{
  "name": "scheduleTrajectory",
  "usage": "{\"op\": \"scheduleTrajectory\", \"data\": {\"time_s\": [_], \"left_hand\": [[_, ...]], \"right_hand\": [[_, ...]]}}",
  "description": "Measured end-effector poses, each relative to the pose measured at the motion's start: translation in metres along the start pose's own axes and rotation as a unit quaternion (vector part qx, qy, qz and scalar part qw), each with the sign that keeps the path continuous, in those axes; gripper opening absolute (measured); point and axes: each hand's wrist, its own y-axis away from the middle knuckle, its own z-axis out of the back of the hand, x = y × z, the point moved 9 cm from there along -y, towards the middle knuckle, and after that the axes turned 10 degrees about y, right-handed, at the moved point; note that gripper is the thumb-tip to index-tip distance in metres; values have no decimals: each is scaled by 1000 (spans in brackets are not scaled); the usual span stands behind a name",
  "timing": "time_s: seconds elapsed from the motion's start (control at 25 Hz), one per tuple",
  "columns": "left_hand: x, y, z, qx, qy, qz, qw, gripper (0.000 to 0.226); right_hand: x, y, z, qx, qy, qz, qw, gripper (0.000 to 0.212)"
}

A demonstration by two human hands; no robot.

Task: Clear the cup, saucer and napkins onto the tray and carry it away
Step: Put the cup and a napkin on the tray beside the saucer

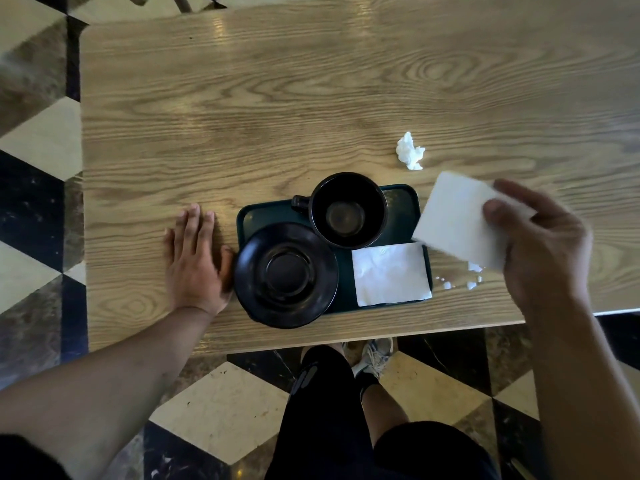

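Note:
A dark green tray [403, 202] lies near the table's front edge. On it stand an empty black cup [348, 209] at the back, a black saucer [285, 275] overhanging the tray's front left, and a flat white napkin [391, 273] at the right. My right hand [540, 251] holds a second flat white napkin [453, 220] in the air above the tray's right edge, pinched between thumb and fingers. My left hand [195, 258] rests flat on the table, fingers together, just left of the saucer. A crumpled white napkin [410, 151] lies on the table behind the tray.
The wooden table [277, 98] stretches away behind the tray. Small white paper scraps [457, 282] lie on the table right of the tray. The table's front edge is close to my legs, above a chequered floor [221, 410].

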Motion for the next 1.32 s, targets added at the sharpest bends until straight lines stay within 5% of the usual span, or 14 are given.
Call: {"op": "scheduleTrajectory", "data": {"time_s": [0.2,0.4,0.68,1.0,1.32], "left_hand": [[1,0,1,-5,4,1,1000,65],[1,-1,-1,-5,-1,8,1000,64],[3,-1,-3,-3,-1,9,1000,64],[3,0,-2,0,2,11,1000,64],[2,0,-2,0,1,9,1000,65]], "right_hand": [[-29,44,-47,174,161,-53,970,46],[-30,50,-49,168,286,-42,943,68],[-17,58,-49,85,373,44,923,27],[-33,56,-72,148,219,-38,964,26],[-33,49,-75,128,316,12,940,42]]}}
